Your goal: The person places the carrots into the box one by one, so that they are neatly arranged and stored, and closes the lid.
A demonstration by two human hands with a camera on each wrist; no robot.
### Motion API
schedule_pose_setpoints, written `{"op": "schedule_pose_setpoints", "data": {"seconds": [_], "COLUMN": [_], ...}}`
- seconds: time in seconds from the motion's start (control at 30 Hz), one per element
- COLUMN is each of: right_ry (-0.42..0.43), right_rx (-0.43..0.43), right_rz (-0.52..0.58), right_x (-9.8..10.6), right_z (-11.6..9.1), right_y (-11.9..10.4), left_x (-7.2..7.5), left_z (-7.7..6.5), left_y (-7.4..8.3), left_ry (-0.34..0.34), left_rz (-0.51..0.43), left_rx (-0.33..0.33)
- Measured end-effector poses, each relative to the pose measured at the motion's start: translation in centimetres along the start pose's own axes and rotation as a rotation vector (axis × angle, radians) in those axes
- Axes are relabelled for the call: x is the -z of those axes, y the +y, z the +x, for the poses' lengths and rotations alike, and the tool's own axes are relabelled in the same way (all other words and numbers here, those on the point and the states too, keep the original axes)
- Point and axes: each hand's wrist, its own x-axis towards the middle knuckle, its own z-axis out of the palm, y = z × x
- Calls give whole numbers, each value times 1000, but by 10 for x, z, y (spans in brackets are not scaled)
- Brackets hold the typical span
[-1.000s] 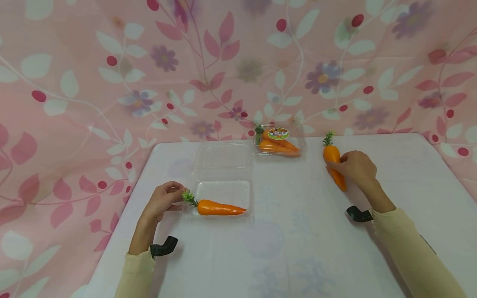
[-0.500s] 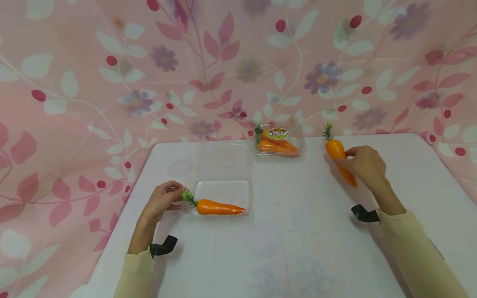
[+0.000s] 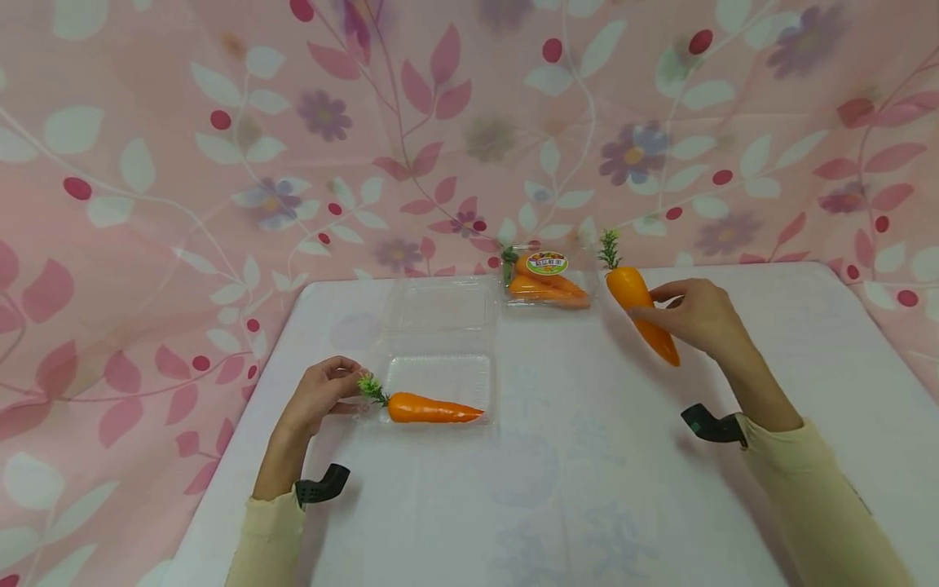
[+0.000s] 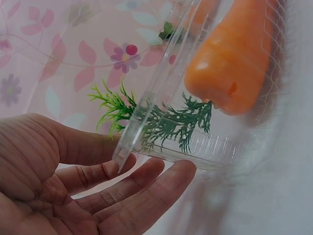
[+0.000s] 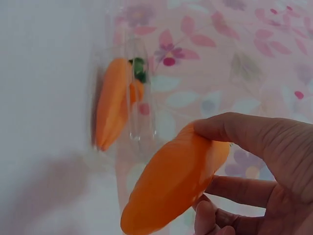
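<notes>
In the head view my left hand [image 3: 323, 395] pinches the left rim of an open clear plastic box [image 3: 440, 373]. An orange carrot [image 3: 433, 409] with a frilly green top lies along the box's near side. In the left wrist view its green top [image 4: 171, 122] pokes over the rim by my thumb, while the fingers [image 4: 146, 196] lie beneath. Off to the right, my right hand [image 3: 700, 318] grips a second carrot [image 3: 627, 287] between thumb and fingers. This carrot hangs tilted above the table, green top pointing away; the right wrist view hides that top behind the hand.
A closed clear box [image 3: 579, 262] with a round-edged label holds carrots [image 3: 539, 289] at the table's back edge, left of the held carrot. The open box's lid [image 3: 440, 306] lies folded back. A floral curtain [image 3: 440, 122] hangs behind the white table [image 3: 557, 489].
My right hand has lifted the carrot off the table; it first drifted right, then moved left toward the closed box. The left hand and open box have stayed in place.
</notes>
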Motion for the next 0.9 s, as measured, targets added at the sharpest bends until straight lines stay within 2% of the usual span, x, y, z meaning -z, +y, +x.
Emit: {"op": "schedule_pose_setpoints", "data": {"seconds": [0.13,0.63,0.9], "right_ry": [-37,-83,-109], "right_rx": [17,102,191], "right_rz": [36,47,107], "right_x": [-6,-42,-60], "right_z": [-1,0,4], "right_y": [-12,-48,-63], "left_x": [0,0,0], "left_z": [0,2,2], "left_y": [0,-1,-2], "left_ry": [-1,11,14], "left_rz": [0,-16,-7], "left_rx": [3,-2,7]}}
